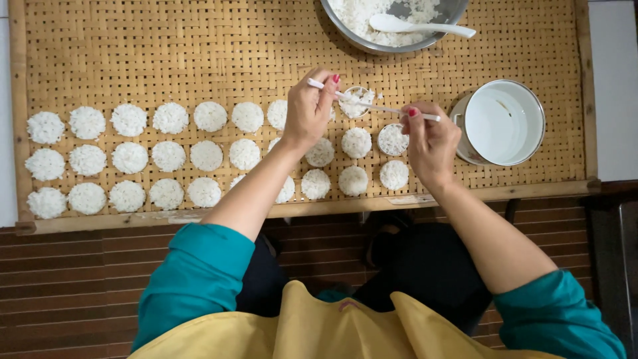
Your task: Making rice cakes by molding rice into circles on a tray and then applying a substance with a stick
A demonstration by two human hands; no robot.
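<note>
Hands of one person, seen from above, work over a large woven bamboo tray with a wooden frame. The left hand is closed around one end of a thin white stick-like utensil, pinched between thumb and fingers. The right hand grips the other end of the same utensil, fingers curled shut around it. The utensil lies across a small round ring mould filled with white rice, which sits on the tray between the two hands.

Three rows of flat round white rice cakes cover the tray, running from its left edge to just below the hands. The cakes lie apart from one another, none stacked.

At the tray's top edge stands a wide metal bowl of white rice, with a white plastic spoon resting inside it. Just beside the right hand stands a round white enamel pot.

The person wears teal sleeves and a yellow apron.
</note>
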